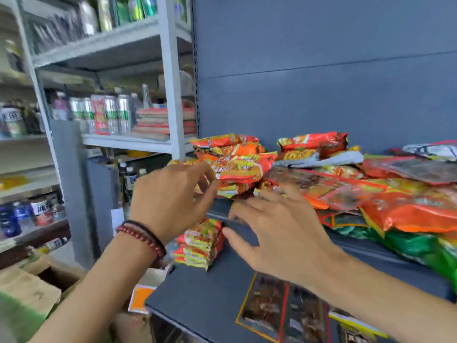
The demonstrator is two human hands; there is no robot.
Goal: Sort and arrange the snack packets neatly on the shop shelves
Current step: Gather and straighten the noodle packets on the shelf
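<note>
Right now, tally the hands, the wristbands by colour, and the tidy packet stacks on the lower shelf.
Hands: 2, left hand and right hand
Red bead bracelet: 1
Black cord band: 1
Tidy stack of red-and-yellow snack packets: 1
Total: 5

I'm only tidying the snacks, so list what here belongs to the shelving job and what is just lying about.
Job: stacked red-yellow packets, large loose packets, lower stack, dark packets, grey shelf, left hand, right hand.
Lying about: drink cans, bottles, cardboard box.
</note>
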